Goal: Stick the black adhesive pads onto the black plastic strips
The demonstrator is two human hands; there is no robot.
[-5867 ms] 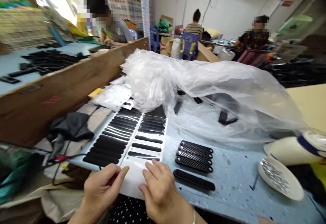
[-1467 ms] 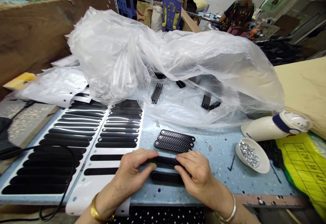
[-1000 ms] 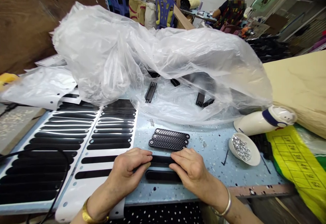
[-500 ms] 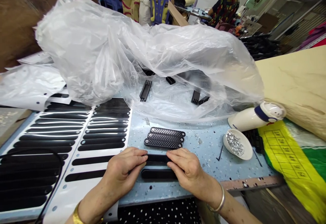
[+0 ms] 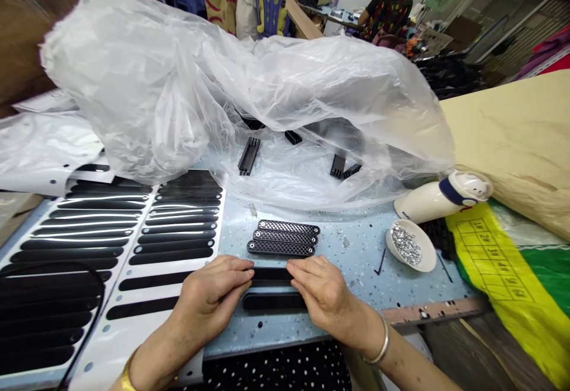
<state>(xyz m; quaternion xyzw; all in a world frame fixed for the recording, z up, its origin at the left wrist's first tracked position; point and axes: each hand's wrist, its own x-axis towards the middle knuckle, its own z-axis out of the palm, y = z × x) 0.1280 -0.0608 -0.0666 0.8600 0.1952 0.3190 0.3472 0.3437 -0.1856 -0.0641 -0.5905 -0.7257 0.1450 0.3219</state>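
Hiding blk strip (image 5: 271, 276) ends, L+R fingers (image 5: 305, 271)

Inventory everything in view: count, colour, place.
held strip: 1, black, between hands
loose strip: 1, black, nearer edge
textured bars: 3, black, beyond held strip
strip sheets: 2, white and black, left
near table: 1, blue, underneath
plastic: 1, clear, far side
bowl: 1, white, right
metal bits: many, silver, in bowl
bottle: 1, cream, behind bowl
numbered sack: 1, yellow, right
people: 2, patterned tops, background
left hand: 1, strip's left end
right hand: 1, strip's right end
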